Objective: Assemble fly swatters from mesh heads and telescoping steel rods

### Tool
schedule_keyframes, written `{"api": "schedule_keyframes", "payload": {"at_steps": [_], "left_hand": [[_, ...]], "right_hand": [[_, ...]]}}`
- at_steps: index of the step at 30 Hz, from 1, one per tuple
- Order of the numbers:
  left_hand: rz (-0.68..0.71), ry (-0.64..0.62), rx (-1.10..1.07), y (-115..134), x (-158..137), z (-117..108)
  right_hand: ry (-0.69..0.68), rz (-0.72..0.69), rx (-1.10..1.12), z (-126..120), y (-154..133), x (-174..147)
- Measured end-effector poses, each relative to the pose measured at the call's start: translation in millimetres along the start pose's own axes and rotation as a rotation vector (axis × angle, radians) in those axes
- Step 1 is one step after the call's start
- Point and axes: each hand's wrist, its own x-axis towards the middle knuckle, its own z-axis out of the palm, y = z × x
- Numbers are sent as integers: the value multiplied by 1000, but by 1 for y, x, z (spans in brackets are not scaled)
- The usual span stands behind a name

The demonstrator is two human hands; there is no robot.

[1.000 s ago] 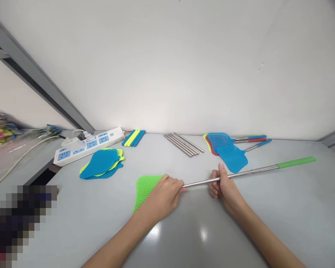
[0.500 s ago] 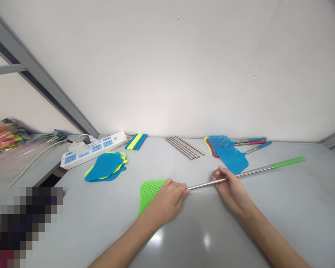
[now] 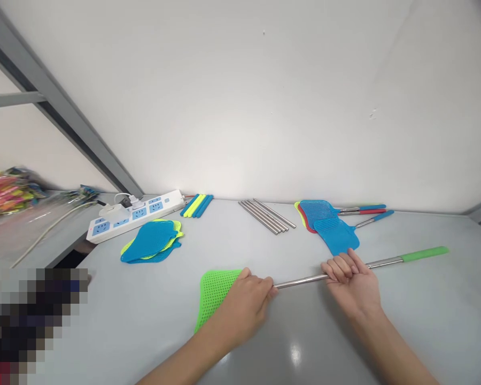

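Right hand [image 3: 356, 286] moved nearer green handle [image 3: 425, 254]; grey tabletop [image 3: 433, 315] against pale wall [image 3: 224, 107].

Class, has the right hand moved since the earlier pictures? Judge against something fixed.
Yes, to the right: against the front blue swatter, the right hand has gone from below its left part to below its right part.

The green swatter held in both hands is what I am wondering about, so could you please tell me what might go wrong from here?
First, the left hand hides where the green mesh head meets the metal rod, so a poor join there might go unnoticed. Second, the right hand grips the rod close to the front blue swatter, so a careless swing could nudge it.
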Motion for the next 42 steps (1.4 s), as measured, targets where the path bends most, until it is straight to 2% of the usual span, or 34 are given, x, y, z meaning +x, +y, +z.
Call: {"api": "schedule_keyframes", "payload": {"at_steps": [5, 18, 27, 34, 42], "left_hand": [[-24, -13, 12, 2, -2, 2], [-39, 4, -54, 2, -3, 2], [-52, -22, -81, 2, -2, 2], [-35, -10, -42, -3, -2, 6], [-22, -23, -3, 6, -1, 8]], "right_hand": [[34, -32, 1, -2, 4, -1], [-30, -142, -121, -6, 14, -4], [-6, -120, -39, -3, 19, -10], [-28, -147, -102, -9, 32, -10], [-54, -119, -122, -14, 44, -15]]}}
